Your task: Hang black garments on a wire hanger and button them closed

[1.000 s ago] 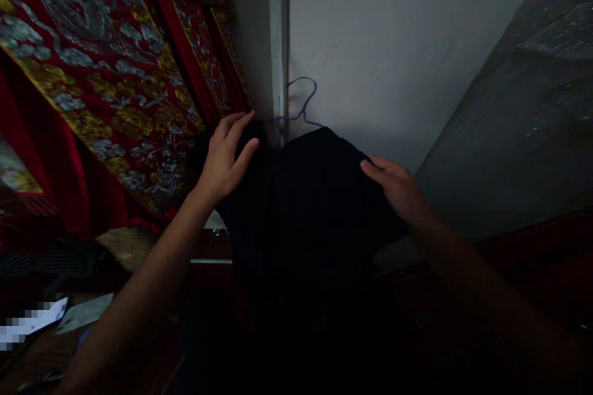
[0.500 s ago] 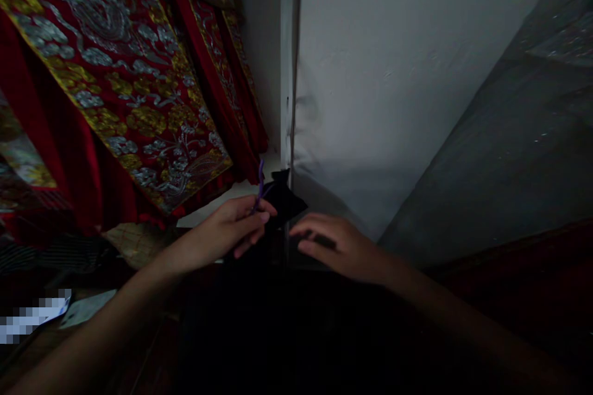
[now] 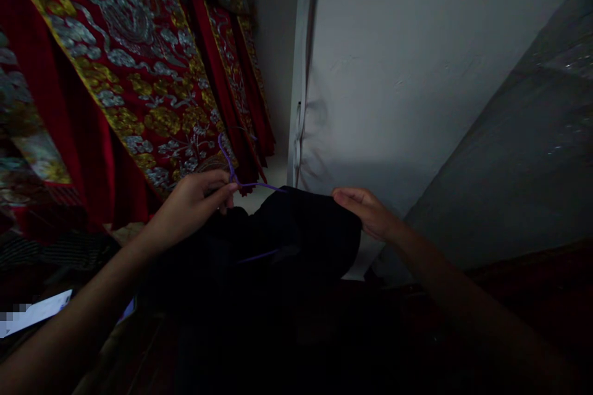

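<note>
My left hand (image 3: 197,203) is closed in a pinch on the neck of a thin purple wire hanger (image 3: 230,163), whose hook curls up above my fingers. A black garment (image 3: 287,241) hangs bunched over the hanger, and a purple bar shows across its dark folds. My right hand (image 3: 368,213) grips the right edge of the black garment with curled fingers. Both hands are held in front of a white wall, roughly level with each other. The lower part of the garment is lost in shadow.
Red garments embroidered in gold and silver (image 3: 125,68) hang at the left. A white wall (image 3: 417,62) with a vertical strip (image 3: 303,74) stands ahead, and a grey sloping surface (image 3: 528,154) is on the right. White papers (image 3: 41,311) lie on a dark surface at lower left.
The hands, low and close together half a second ago, have risen and spread apart. The black garment is now lifted and opened between them, and the hanger hook points up.
</note>
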Demonstrator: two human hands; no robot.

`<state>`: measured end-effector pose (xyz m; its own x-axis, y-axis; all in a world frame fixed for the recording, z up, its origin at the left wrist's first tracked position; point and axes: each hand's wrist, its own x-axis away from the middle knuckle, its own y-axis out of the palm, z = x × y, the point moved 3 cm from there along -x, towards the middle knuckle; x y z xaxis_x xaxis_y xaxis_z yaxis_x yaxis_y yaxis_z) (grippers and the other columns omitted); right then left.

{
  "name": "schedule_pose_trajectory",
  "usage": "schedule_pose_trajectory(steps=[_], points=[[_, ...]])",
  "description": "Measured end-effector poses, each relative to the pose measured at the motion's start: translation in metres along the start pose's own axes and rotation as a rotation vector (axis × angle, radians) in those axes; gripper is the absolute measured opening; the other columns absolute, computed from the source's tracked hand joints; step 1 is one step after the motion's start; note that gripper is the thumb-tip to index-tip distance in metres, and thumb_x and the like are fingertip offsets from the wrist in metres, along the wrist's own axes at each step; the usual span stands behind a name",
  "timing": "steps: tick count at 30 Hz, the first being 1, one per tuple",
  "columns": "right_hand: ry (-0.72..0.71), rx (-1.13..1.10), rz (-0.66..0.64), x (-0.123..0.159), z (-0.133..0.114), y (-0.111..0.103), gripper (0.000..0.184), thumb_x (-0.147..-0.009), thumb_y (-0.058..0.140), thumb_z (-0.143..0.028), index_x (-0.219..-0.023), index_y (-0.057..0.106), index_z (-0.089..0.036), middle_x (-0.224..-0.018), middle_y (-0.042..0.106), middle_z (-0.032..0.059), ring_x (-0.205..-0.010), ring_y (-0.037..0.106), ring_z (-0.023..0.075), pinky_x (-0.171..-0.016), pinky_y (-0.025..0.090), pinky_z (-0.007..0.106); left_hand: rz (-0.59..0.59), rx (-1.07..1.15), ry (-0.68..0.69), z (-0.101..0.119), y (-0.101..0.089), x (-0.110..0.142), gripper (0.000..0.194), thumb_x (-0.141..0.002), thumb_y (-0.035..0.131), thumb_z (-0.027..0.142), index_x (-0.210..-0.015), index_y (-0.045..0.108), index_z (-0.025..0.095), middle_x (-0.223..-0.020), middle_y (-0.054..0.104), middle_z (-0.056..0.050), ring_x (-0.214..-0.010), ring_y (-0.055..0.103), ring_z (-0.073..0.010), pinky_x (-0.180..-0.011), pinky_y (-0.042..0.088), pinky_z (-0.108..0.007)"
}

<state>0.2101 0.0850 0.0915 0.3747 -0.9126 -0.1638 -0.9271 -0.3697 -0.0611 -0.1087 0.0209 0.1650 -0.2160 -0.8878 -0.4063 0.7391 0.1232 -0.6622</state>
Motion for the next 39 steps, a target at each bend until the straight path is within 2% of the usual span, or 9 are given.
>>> schedule_pose_trajectory(steps=[5,10,14,20,24,28,34,36,39], points=[[-0.08,-0.215,0.332,-0.027,-0.037,-0.015,0.041,-0.065,0.086,-0.056,-0.068,0.069,-0.019,-0.064,0.07,0.0026,-0.06,0.067,0.0186,-0.059,0.055,0.029,0.328,-0.191,0.13,-0.006,-0.017,-0.013,0.036,-0.098,0.055,0.04,-0.124,0.064,0.017,-0.119,0.071,-0.009,-0.104,0.068,-0.0224,-0.095,0.054,-0.037],[-0.102,-0.249,0.456,-0.049,-0.057,-0.048,0.035,-0.076,0.077,-0.054,-0.075,0.068,-0.02,-0.07,0.073,0.0046,-0.078,0.075,0.0256,-0.074,0.061,0.037,0.545,-0.481,0.371,-0.001,-0.027,-0.018,0.03,-0.098,0.054,0.032,-0.12,0.063,0.014,-0.119,0.064,-0.013,-0.116,0.059,-0.0266,-0.103,0.048,-0.044],[-0.147,-0.227,0.575,-0.024,-0.042,-0.073,0.035,-0.077,0.075,-0.056,-0.078,0.066,-0.022,-0.076,0.075,0.0062,-0.089,0.075,0.0281,-0.079,0.062,0.038,0.364,-0.488,0.445,-0.01,-0.007,-0.01,0.02,-0.099,0.051,0.029,-0.107,0.065,0.017,-0.104,0.066,-0.009,-0.104,0.062,-0.0254,-0.097,0.048,-0.042],[-0.087,-0.221,0.61,0.006,-0.003,-0.07,0.036,-0.076,0.076,-0.058,-0.08,0.068,-0.022,-0.08,0.076,0.0086,-0.092,0.075,0.0312,-0.078,0.063,0.041,0.081,-0.396,0.337,-0.014,0.061,0.019,0.025,-0.099,0.052,0.039,-0.104,0.067,0.019,-0.101,0.07,-0.01,-0.098,0.063,-0.0248,-0.09,0.046,-0.039],[0.014,-0.319,0.624,-0.01,0.01,-0.069,0.036,-0.076,0.073,-0.058,-0.081,0.068,-0.022,-0.076,0.076,0.0079,-0.083,0.075,0.0294,-0.073,0.062,0.04,-0.014,-0.447,-0.017,-0.023,0.094,0.006,0.048,-0.093,0.051,0.063,-0.078,0.065,0.02,-0.081,0.069,-0.009,-0.078,0.064,-0.0249,-0.068,0.04,-0.033],[-0.02,-0.196,0.567,-0.024,0.019,-0.083,0.043,-0.076,0.069,-0.064,-0.082,0.066,-0.022,-0.075,0.073,0.0059,-0.079,0.073,0.0265,-0.074,0.059,0.038,-0.032,-0.418,-0.254,-0.042,0.108,-0.016,0.051,-0.094,0.049,0.055,-0.055,0.047,0.022,-0.058,0.054,-0.005,-0.054,0.053,-0.019,-0.055,0.025,-0.031],[-0.52,0.422,1.123,0.009,0.046,-0.067,0.04,-0.077,0.073,-0.042,-0.108,0.061,-0.02,-0.115,0.065,0.0116,-0.108,0.06,0.0254,-0.1,0.046,0.043,0.043,0.104,-0.257,-0.059,0.134,-0.006,0.052,-0.088,0.053,0.06,-0.056,0.043,0.021,-0.053,0.041,0.002,-0.05,0.038,-0.0121,-0.05,0.022,-0.026],[-0.574,0.5,1.036,0.018,0.066,-0.034,0.024,-0.088,0.064,-0.037,-0.105,0.061,-0.02,-0.109,0.065,0.0104,-0.104,0.06,0.0236,-0.097,0.047,0.041,0.009,0.223,-0.255,-0.058,0.139,0.001,0.052,-0.087,0.056,0.061,-0.059,0.047,0.019,-0.055,0.041,0.003,-0.052,0.037,-0.011,-0.049,0.024,-0.025],[-0.392,0.52,0.413,0.016,0.108,0.031,0.018,-0.094,0.053,-0.03,-0.106,0.063,-0.022,-0.086,0.068,0.0036,-0.077,0.064,0.019,-0.075,0.05,0.032,-0.033,0.326,-0.278,-0.053,0.137,0.009,0.051,-0.085,0.06,0.062,-0.06,0.05,0.018,-0.057,0.042,0.004,-0.052,0.038,-0.0101,-0.049,0.025,-0.023]])
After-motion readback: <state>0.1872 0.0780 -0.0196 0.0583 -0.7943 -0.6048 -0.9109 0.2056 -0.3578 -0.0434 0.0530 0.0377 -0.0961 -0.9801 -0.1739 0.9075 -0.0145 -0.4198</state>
